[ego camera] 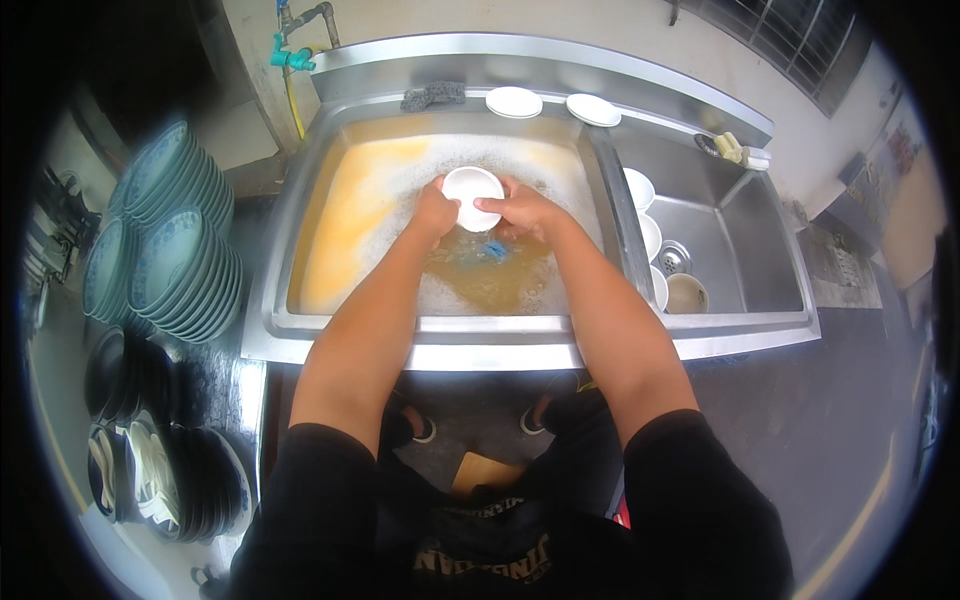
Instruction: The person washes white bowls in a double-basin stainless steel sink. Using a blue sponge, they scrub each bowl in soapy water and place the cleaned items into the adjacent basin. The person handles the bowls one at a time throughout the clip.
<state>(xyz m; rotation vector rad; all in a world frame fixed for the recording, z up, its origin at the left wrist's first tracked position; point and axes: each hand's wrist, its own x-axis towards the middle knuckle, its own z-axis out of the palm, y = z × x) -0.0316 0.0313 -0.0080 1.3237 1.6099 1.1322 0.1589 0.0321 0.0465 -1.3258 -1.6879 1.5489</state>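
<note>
A small white bowl point(471, 196) is held tilted between both hands, just above the murky, foamy water of the large stainless-steel sink basin point(315, 321). My left hand point(437, 210) grips its left side. On the right side, my right hand point(529, 210) has its thumb across the inside of the bowl; the fingers beneath are partly hidden. Something blue, perhaps a scouring cloth point(493, 250), shows in the water just below the bowl. Foam covers much of the surface, and what lies under it cannot be seen.
Dark scouring pads point(433, 95) and white saucers point(514, 102) lie on the back ledge. The right basin point(750, 247) holds several bowls point(649, 236) along its left wall. Tall stacks of patterned bowls point(184, 274) and dark plates point(202, 480) stand at left. A teal tap point(292, 58) is behind.
</note>
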